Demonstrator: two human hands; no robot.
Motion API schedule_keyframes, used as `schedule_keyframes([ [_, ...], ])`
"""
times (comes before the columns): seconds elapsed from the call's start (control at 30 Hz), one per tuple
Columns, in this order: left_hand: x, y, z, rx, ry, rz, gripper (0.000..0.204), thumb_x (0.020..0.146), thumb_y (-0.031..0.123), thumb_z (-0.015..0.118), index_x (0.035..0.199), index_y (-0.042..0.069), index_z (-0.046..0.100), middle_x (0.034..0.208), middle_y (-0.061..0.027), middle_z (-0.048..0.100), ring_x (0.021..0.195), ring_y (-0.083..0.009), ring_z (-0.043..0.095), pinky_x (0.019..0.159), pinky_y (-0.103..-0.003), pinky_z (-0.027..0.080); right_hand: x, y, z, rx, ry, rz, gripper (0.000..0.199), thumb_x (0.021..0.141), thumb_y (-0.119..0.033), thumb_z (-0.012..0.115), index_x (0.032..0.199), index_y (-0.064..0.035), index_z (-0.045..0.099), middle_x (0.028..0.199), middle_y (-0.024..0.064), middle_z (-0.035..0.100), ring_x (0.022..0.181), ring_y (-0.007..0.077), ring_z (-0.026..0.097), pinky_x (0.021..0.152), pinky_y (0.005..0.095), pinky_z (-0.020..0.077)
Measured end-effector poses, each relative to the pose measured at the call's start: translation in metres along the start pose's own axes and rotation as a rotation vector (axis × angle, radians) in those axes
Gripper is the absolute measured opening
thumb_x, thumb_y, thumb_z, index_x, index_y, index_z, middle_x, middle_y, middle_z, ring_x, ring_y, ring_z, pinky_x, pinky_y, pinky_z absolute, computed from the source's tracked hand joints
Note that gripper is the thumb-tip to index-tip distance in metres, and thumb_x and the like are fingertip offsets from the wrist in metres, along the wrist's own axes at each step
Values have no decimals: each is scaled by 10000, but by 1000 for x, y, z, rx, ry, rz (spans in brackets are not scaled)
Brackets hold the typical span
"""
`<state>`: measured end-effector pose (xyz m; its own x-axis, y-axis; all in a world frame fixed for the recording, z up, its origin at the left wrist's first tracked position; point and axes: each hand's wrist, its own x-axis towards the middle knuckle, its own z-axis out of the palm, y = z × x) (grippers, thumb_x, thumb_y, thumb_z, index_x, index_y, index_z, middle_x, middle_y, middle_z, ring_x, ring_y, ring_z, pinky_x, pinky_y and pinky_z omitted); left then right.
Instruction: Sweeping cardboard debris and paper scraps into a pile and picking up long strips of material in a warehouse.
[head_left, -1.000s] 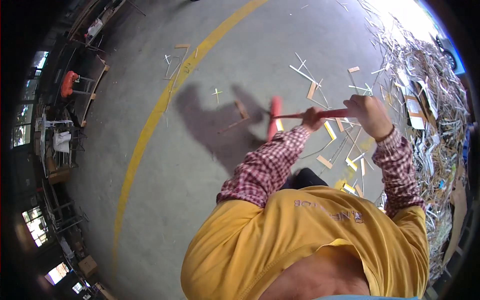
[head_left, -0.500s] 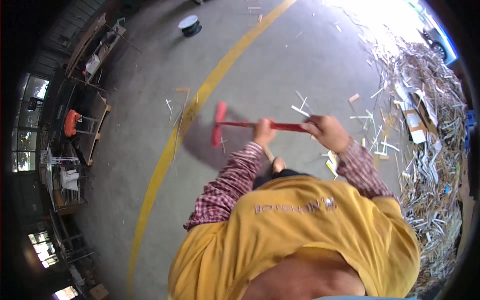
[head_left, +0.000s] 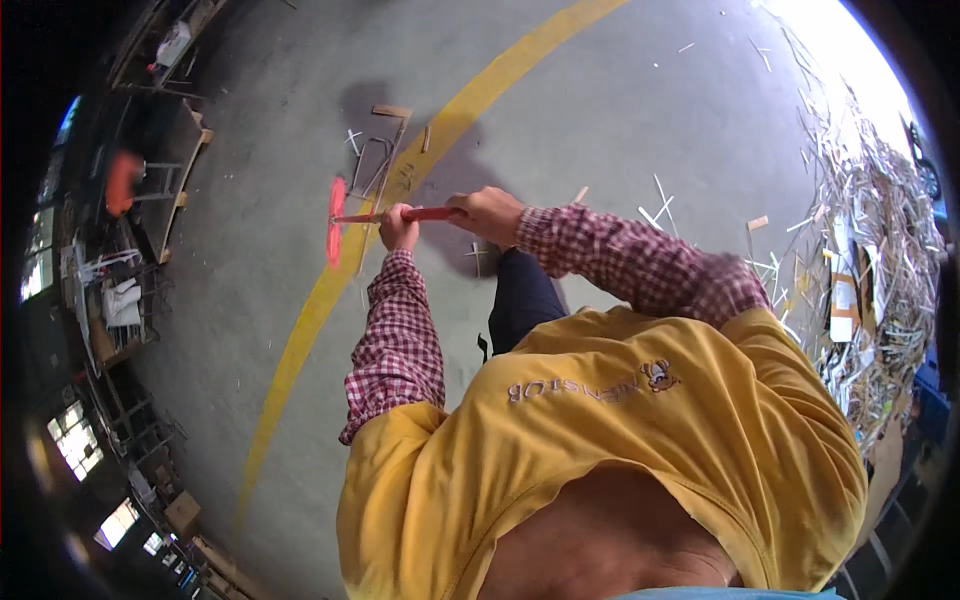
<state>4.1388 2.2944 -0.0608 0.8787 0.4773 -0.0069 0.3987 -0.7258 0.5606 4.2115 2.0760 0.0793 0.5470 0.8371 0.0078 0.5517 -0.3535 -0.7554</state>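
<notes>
A red long-handled tool with a wide crosswise head reaches out to the left over the floor. Its exact kind is hard to tell from above; it could be a rake or a broom. My left hand is wrapped round the shaft nearer the head. My right hand grips the red handle further right, its arm stretched across in front of me. Beyond the left hand lie thin bent strips and a short brown piece, near the yellow floor line.
A large heap of shredded strips runs along the right side, with loose white strips scattered before it. Racks and benches line the left, among them an orange object and a pallet edge. My dark-trousered leg steps forward.
The tool and both my hands have moved left, the head now close to the yellow line. My view has shifted, and my leg shows further forward.
</notes>
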Motion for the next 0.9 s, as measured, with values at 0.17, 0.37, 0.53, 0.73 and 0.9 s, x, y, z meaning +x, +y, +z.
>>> schedule_keyframes([
  [0.17, 115, -25, 29, 52, -170, 28, 179, 664, 258, 625, 661, 84, 582, 708, -125, 588, 714, -305, 562, 629, -399, 434, 93, 59, -9, -8, -57, 150, 239, 768, -252, 521, 945, -99, 565, 766, 133, 586, 713, 323, 556, 615, 398, 443],
  [0.37, 127, 125, 118, 58, -416, 663, 160, 642, 219, 609, 631, 60, 607, 590, -156, 557, 595, -331, 569, 562, -409, 455, -11, 78, -136, 63, 71, 606, 161, 767, -183, 549, 884, -84, 598, 761, 134, 596, 685, 285, 576, 597, 354, 452],
  [0.53, 33, 345, 173, -151, -704, 884, 196, 715, 229, 532, 614, 66, 579, 610, -140, 567, 663, -303, 575, 584, -481, 403, -161, -12, -258, 37, 401, 1044, 163, 786, -98, 541, 924, -22, 583, 635, 101, 563, 568, 134, 518, 533, 263, 411],
  [0.73, -55, 491, 167, -565, -778, 1187, 248, 722, 293, 531, 576, 93, 542, 629, -97, 562, 648, -270, 552, 554, -409, 389, -271, -91, -322, -82, 698, 1107, 172, 806, -112, 506, 905, 9, 577, 623, 82, 546, 566, 119, 509, 518, 242, 397],
  [0.9, -79, 443, 163, -77, -1027, 1105, 184, 648, 233, 580, 621, 52, 565, 636, -161, 559, 649, -344, 549, 574, -430, 426, -355, -42, -271, 459, 801, 1160, 197, 818, -164, 521, 888, 4, 598, 692, 60, 587, 645, 103, 534, 607, 248, 440],
])
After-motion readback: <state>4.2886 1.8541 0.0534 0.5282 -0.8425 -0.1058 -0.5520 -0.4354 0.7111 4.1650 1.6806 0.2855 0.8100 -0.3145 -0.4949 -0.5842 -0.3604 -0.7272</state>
